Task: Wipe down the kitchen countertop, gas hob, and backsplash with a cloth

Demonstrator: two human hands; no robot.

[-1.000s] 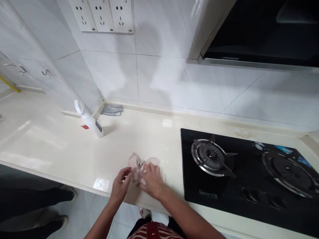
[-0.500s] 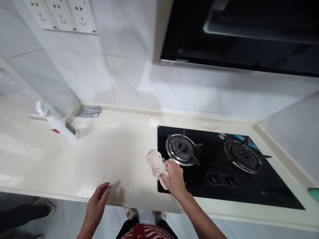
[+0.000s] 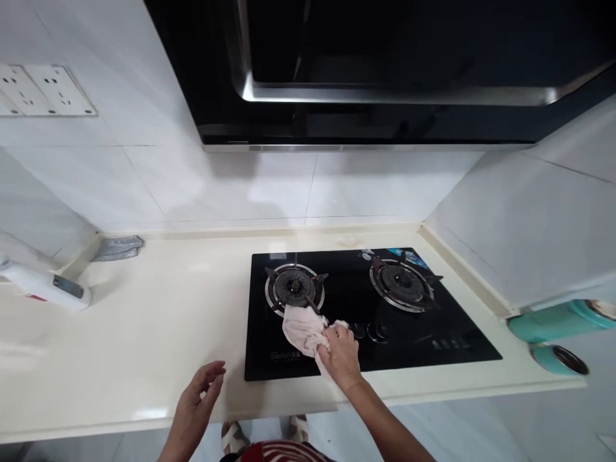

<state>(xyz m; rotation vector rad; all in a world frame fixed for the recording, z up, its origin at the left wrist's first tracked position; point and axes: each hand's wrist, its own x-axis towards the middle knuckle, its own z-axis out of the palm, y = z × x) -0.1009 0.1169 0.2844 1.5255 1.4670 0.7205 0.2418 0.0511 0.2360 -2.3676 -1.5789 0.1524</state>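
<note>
A pale pink cloth is bunched under my right hand, whose fingers are closed round it. The cloth lies on the black glass of the gas stove, against the front of the left burner and beside the control knobs. My left hand hovers by the counter's front edge, left of the stove. Its fingers are slightly curled and apart, with nothing in them. The right burner stands farther off, beyond the knobs.
A black range hood overhangs the stove. On the cream counter, a white spray bottle stands left, near a folded grey packet in the corner. A green canister and a smaller green container are at the right end.
My view has turned rightward, bringing the green containers into sight. My right hand has slid the cloth from the stove's left edge onto the glass, rightward. My left hand still holds nothing.
</note>
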